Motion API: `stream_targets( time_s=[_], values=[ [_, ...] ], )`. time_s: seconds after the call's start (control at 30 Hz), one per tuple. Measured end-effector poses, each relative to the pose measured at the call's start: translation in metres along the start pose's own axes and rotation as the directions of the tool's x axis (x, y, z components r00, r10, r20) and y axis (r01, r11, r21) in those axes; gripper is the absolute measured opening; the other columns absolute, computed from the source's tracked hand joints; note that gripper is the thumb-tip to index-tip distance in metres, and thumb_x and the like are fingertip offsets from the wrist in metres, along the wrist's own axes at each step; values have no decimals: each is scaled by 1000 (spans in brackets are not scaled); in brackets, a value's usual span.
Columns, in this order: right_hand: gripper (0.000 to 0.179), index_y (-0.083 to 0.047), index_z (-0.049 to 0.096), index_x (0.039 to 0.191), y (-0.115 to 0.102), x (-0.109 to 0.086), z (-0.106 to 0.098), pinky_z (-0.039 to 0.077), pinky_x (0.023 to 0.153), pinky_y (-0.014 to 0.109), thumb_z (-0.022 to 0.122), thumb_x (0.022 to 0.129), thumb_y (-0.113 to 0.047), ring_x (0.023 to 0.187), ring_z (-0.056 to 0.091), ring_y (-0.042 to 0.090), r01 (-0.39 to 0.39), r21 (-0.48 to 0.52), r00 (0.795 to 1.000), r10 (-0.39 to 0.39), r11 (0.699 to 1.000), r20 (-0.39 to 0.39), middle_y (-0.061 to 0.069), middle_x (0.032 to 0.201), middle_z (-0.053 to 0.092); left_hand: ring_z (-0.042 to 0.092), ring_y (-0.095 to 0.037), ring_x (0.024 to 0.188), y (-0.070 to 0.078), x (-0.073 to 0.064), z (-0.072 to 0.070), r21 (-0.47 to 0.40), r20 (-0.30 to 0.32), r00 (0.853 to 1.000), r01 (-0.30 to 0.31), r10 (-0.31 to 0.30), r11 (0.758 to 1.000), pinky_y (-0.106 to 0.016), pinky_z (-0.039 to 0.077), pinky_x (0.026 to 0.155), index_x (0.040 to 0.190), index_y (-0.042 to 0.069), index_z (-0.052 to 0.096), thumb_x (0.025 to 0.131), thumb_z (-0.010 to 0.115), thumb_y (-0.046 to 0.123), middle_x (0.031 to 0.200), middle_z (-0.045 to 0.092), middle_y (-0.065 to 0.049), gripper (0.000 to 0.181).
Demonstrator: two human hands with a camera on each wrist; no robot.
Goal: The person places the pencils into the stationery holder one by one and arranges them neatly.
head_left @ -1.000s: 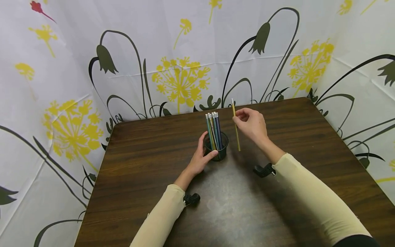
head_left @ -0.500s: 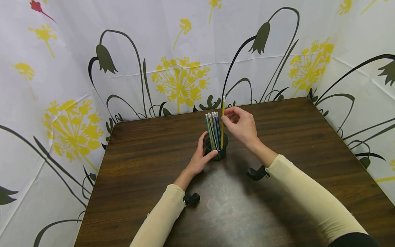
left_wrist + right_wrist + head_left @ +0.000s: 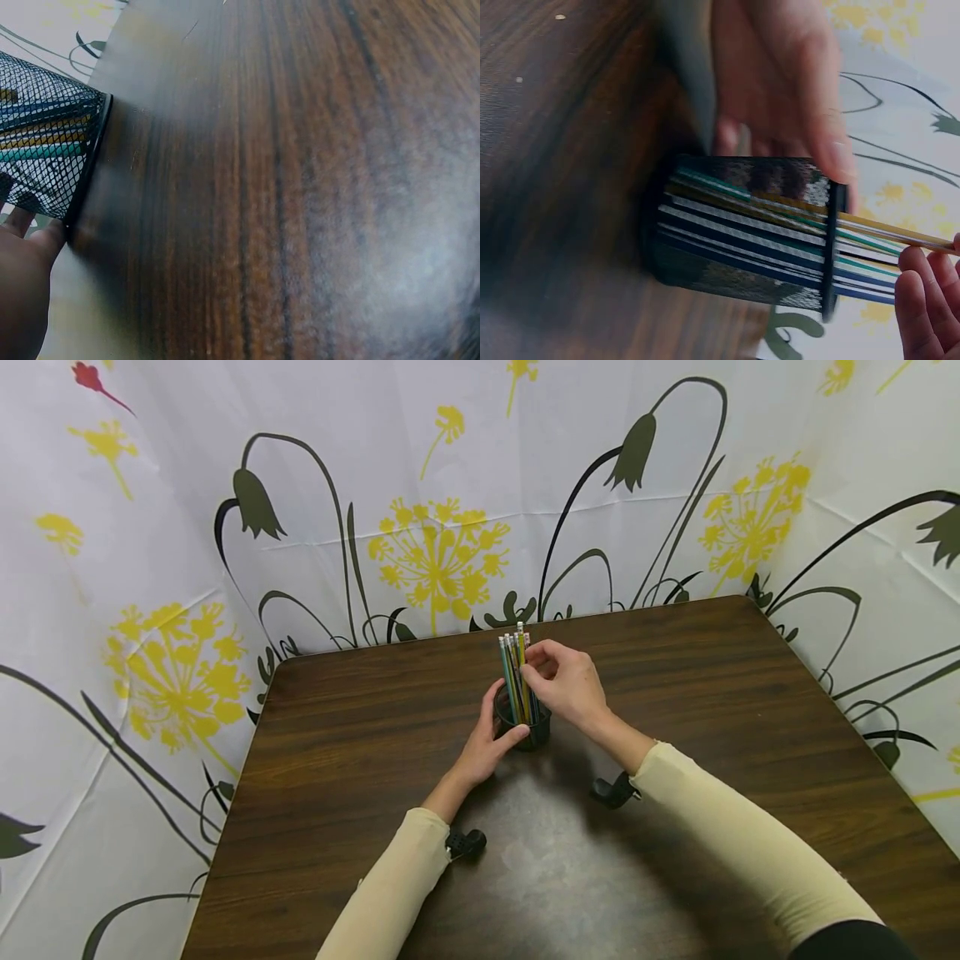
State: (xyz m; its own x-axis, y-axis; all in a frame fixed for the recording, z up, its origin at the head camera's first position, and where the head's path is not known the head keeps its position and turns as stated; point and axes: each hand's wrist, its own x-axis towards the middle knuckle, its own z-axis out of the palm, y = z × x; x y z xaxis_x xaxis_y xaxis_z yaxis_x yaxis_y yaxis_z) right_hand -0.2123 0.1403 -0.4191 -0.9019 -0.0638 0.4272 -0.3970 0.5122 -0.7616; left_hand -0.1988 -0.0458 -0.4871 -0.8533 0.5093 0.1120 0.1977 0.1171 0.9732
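A black mesh pencil cup [image 3: 542,732] stands upright on the table, with several blue, teal and dark pencils [image 3: 506,664] leaning in it, white erasers up. My left hand [image 3: 480,753] grips the cup, thumb on the near side and fingers round the left; in the left wrist view its fingers reach the mesh near the base. Between thumb and fingertips my right hand [image 3: 570,687] pinches a yellow pencil [image 3: 522,647]. That pencil's lower part is inside the cup, among the others, and its eraser end rises a little above them. The right wrist view shows the yellow pencil [image 3: 870,226] passing the rim.
The dark wood-grain table [image 3: 360,735] extends round the cup on all sides. Behind it hangs a white curtain [image 3: 315,410] printed with flowers. A black wrist camera [image 3: 467,843] sits below the left wrist, another black wrist camera [image 3: 613,790] below the right.
My right hand has moved left and down, bringing the yellow pencil from the air right of the cup to inside it. The left hand has stayed on the cup.
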Motion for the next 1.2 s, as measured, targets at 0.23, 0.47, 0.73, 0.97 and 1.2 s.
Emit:
stream_targets(
  time_s=[0.23,0.47,0.73,0.97,1.2],
  values=[
    [12,-9,69,100,7,-7,11,52,63,34,70,90,-17,69,66,14,-34,-59,998,37,998,47,0,86,69,28,-35,141,-1,0,0,-13,-11,1000,-14,14,1000,-58,21,112,156,7,4,99,58,9,155,26,-21,78],
    [13,-12,70,99,13,-9,19,51,62,33,70,89,-19,67,65,12,-57,-122,996,64,991,55,-2,83,69,34,-37,138,-2,0,1,-31,-26,999,-44,43,999,-56,25,111,155,4,7,97,59,3,152,31,-23,78],
    [12,-15,71,97,11,-8,24,50,61,34,72,89,-24,69,65,9,-98,-188,994,104,977,22,-5,82,70,33,-35,139,-26,6,2,-32,-48,998,-40,38,999,-56,24,112,157,12,7,97,61,7,153,30,-19,81],
    [13,-15,71,94,11,-4,30,49,58,34,73,88,-26,67,63,9,-120,-223,993,120,967,-13,-7,80,70,37,-23,137,-39,8,3,-19,-82,996,-40,38,999,-50,25,112,156,25,12,97,64,13,152,35,-6,80],
    [14,-14,71,93,12,-2,34,48,56,34,74,87,-26,63,60,10,-122,-242,993,118,963,-31,-6,78,69,36,-24,138,-38,8,2,-22,-76,996,-45,43,999,-50,25,112,157,23,11,97,63,12,153,33,-7,80]
  ],
)
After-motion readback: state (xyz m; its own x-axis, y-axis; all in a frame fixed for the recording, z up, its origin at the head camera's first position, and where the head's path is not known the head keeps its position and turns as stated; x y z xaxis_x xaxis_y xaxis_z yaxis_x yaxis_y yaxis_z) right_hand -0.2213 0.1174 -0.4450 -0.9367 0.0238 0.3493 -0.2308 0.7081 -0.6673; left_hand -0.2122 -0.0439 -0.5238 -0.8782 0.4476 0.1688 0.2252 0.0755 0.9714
